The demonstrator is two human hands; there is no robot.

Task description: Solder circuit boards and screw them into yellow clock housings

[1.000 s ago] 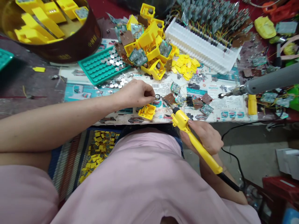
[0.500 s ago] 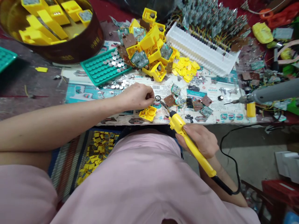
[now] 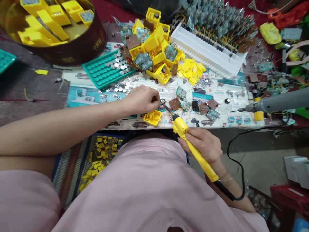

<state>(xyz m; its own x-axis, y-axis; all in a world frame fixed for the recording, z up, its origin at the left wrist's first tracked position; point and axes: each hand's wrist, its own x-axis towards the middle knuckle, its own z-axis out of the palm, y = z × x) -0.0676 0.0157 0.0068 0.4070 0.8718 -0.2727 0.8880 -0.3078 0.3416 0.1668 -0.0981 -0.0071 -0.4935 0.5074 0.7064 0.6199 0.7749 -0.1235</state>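
Note:
My right hand (image 3: pixel 204 143) is wrapped round a yellow soldering iron (image 3: pixel 193 145), its tip pointing up and left. That tip is at or very near a small round metal-rimmed part (image 3: pixel 163 101); whether they touch is hard to tell. Close on the left of this part, my left hand (image 3: pixel 144 98) is closed in a pinch, and what its fingertips hold is hidden. Just below the left hand lies an open yellow plastic housing (image 3: pixel 152 117). Small circuit boards (image 3: pixel 181 92) with brown pieces lie to the right of the iron's tip.
A green tray (image 3: pixel 96 74) with silver discs stands behind my left hand. Beyond are piled yellow housings (image 3: pixel 156 48), a white foam rack (image 3: pixel 205 51) of wired boards, and a round tin (image 3: pixel 72 53). A grey electric screwdriver (image 3: pixel 277 102) juts in from the right.
The soldering iron and my right hand have shifted slightly left and up, bringing the tip nearer the round part. My left hand keeps its pinch in place.

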